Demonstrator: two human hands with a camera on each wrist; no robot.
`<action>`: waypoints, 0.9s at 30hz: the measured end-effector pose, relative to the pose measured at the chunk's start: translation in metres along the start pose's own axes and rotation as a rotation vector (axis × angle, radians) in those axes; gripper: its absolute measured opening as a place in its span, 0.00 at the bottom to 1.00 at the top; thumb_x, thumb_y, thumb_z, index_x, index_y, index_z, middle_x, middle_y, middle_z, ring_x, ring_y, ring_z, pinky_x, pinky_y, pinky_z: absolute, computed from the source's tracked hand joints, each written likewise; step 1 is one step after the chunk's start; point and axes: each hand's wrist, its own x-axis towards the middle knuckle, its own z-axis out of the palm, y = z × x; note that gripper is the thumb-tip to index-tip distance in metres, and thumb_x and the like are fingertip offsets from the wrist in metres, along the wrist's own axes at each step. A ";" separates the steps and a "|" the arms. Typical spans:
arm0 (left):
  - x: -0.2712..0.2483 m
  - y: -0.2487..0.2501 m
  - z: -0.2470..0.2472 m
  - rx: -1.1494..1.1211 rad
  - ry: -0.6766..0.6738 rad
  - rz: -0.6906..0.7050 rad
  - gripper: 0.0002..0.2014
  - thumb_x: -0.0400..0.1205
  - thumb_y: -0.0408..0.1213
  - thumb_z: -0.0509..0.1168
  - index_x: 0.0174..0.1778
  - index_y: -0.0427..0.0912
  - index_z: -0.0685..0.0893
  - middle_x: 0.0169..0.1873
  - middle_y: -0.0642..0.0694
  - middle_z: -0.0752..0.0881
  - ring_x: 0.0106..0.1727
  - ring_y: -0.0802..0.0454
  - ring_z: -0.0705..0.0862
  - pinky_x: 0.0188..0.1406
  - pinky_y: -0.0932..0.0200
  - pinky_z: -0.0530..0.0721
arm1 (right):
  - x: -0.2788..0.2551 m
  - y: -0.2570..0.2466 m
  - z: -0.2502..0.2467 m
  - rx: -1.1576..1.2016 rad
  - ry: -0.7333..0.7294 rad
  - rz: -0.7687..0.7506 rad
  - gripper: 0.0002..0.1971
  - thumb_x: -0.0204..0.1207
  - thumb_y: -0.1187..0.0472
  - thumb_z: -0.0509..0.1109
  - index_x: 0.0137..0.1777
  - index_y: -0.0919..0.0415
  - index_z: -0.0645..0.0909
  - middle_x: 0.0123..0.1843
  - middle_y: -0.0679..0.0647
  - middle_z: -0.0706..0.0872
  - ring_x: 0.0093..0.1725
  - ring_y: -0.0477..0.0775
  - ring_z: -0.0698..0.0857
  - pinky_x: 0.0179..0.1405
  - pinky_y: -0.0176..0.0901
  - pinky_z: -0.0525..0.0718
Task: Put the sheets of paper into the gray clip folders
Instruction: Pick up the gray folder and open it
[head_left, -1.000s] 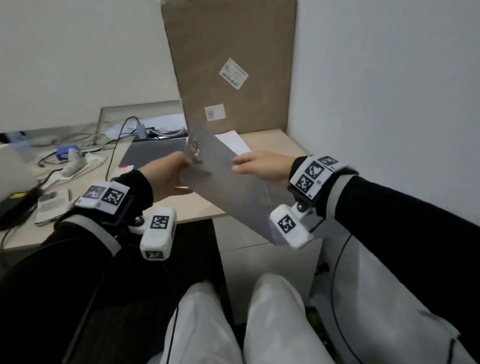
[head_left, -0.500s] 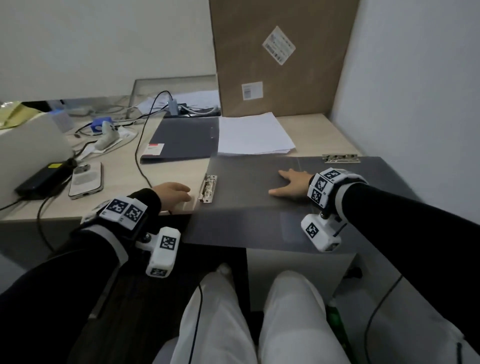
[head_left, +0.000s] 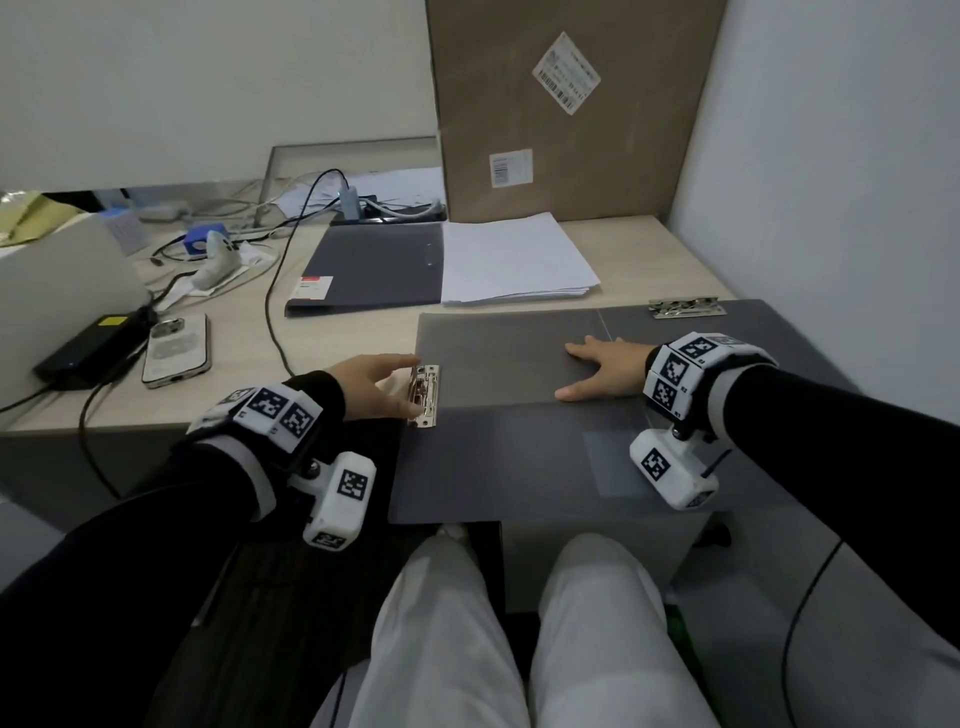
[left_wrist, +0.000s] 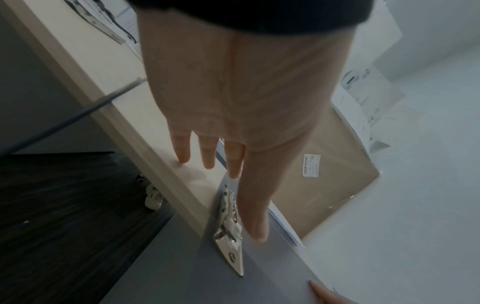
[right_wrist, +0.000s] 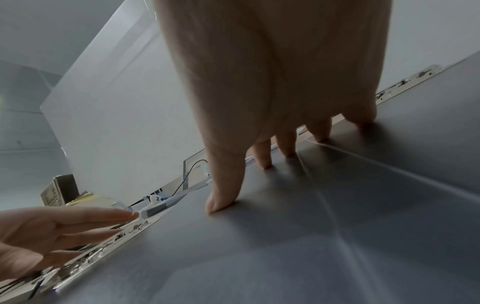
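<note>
Gray clip folder (head_left: 519, 364) lies open at desk's near edge | right hand (head_left: 605, 366) fingers spread flat on it | left hand (head_left: 376, 384) fingers straight beside metal clip (head_left: 425, 396) | paper stack (head_left: 514, 260) just beyond | advice: pin folder, lift clip lever fully

A light wood tabletop (head_left: 249, 384) sits in a corner between plain white walls (head_left: 831, 171). A tall brown cardboard sheet (head_left: 566, 114) leans against the back wall. Dark wood-grain floor (left_wrist: 59, 216) lies below.
</note>
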 end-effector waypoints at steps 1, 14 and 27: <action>0.001 0.002 0.001 0.052 -0.014 0.001 0.39 0.72 0.44 0.74 0.79 0.55 0.65 0.77 0.44 0.71 0.80 0.51 0.67 0.79 0.55 0.64 | 0.000 0.000 0.000 -0.003 0.004 -0.001 0.47 0.71 0.34 0.66 0.84 0.45 0.47 0.87 0.53 0.45 0.85 0.67 0.43 0.84 0.59 0.45; 0.005 0.003 -0.003 0.228 -0.074 0.049 0.41 0.73 0.40 0.75 0.80 0.53 0.63 0.77 0.47 0.72 0.77 0.50 0.71 0.75 0.61 0.64 | 0.000 0.000 0.004 0.036 0.030 -0.011 0.46 0.72 0.36 0.67 0.84 0.47 0.49 0.87 0.55 0.46 0.85 0.68 0.42 0.84 0.58 0.44; 0.023 0.004 -0.027 0.032 -0.146 0.065 0.49 0.45 0.74 0.72 0.65 0.60 0.81 0.62 0.58 0.82 0.67 0.61 0.76 0.72 0.62 0.66 | -0.001 0.001 0.005 0.034 0.027 -0.027 0.45 0.72 0.35 0.66 0.84 0.47 0.48 0.87 0.56 0.46 0.84 0.70 0.41 0.84 0.62 0.45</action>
